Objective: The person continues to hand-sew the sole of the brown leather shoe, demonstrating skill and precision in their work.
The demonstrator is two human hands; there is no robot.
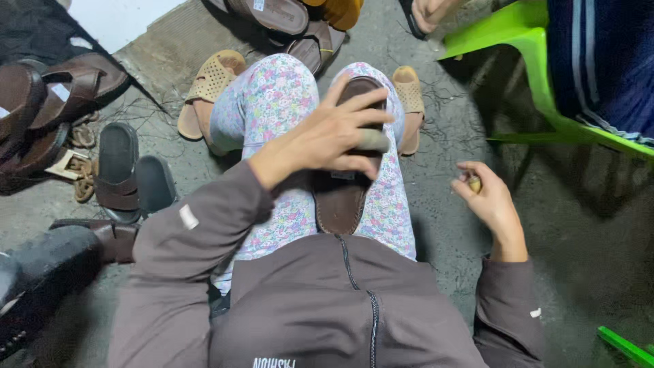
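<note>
Brown sandal sole held on the lap, worked by hand

The left hand (334, 136) presses spread fingers on a brown sandal sole (344, 184) lying along the floral-trousered lap. Right of the sole, the right hand (487, 197) is curled around a small yellowish object (474, 182), too hidden to identify. The sole looks bare and strapless; finished brown sandals (48, 102) lie far left.

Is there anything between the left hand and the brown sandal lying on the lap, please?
No. The left hand already lies on the brown sandal, its fingers spread across the upper part, with nothing visible between them.
</note>
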